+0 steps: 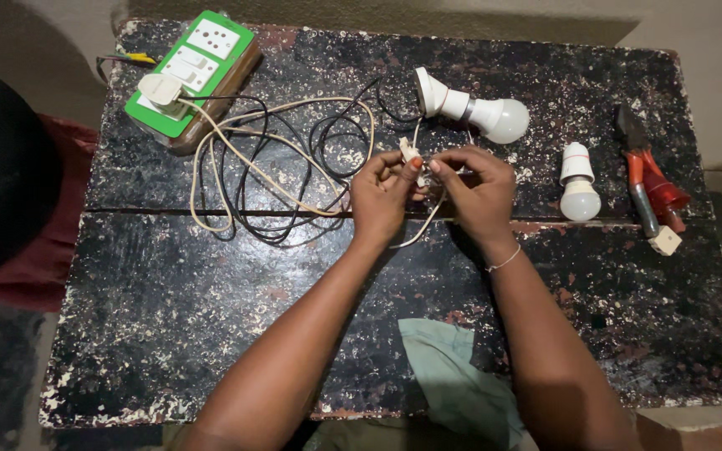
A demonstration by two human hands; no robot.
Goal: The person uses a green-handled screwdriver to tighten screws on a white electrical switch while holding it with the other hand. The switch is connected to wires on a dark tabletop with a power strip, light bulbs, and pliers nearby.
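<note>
Both hands pinch the same thin pale wire (424, 219) over the middle of the black, chipped table (211, 317); the left hand (384, 194) has thumb and forefinger closed on a small white fitting (411, 154) at the wire's end, the right hand (480, 185) nips the strand just beside it, fingertips nearly touching; just beyond the hands lies a bulb in a white holder (471, 108); a loose bulb (579, 184) lies to the right, red-handled pliers (649, 184) farther right; to the left lie coiled cream and black cords (277, 167), leading to a green switchboard (192, 71) at the far left corner.
</note>
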